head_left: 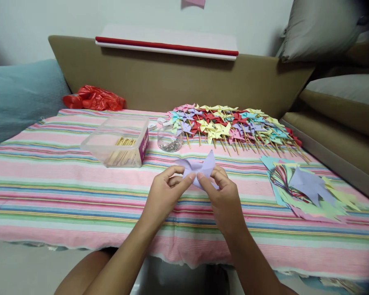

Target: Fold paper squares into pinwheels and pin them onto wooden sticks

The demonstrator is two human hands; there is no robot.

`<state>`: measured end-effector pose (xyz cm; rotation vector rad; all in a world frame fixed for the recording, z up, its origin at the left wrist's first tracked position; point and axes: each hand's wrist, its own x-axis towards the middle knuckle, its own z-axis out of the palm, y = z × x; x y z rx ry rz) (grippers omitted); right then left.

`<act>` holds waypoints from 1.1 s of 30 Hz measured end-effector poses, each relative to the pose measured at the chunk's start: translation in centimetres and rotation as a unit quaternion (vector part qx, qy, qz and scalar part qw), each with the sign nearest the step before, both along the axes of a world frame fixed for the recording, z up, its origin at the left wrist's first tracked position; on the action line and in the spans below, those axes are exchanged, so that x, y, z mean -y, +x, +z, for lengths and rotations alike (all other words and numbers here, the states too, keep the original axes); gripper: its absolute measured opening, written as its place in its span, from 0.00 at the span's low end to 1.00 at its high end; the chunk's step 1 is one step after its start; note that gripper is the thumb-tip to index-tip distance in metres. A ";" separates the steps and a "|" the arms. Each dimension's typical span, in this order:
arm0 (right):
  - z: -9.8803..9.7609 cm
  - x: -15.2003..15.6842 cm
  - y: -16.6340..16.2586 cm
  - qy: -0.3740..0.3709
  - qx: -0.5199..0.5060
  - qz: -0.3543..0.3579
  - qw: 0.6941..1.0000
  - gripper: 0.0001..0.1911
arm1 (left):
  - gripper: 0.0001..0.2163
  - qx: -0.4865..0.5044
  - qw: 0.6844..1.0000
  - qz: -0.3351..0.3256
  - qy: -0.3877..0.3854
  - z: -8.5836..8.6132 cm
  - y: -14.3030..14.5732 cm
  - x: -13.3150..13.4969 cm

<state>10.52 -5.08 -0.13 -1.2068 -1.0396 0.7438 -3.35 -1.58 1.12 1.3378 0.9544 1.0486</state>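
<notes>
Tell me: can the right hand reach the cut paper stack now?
Likely yes: the paper stack lies open beside the right hand, only bare tablecloth between, though its grip holds the purple paper.

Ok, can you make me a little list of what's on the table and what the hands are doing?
left hand: pinches the purple paper on its left side
right hand: pinches the same paper on its right side
behind the hands: clear box of sticks, small jar of silvery bits
far side: pile of pinwheels
right edge: stack of coloured paper
cover: striped cloth
</notes>
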 end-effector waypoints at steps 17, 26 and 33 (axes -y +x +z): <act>-0.2 0.0 -0.2 -0.007 -0.017 0.011 1.000 0.09 | 0.13 -0.054 0.994 -0.021 0.094 0.1 0.2 0.6; 0.7 -0.2 -0.1 -0.008 -0.028 0.005 1.000 0.10 | 0.14 -0.097 0.989 -0.003 0.115 0.7 0.8 0.6; -0.4 -0.7 -0.3 -0.017 -0.034 -0.012 0.999 0.13 | 0.17 -0.097 0.989 0.009 0.113 -0.1 1.1 0.0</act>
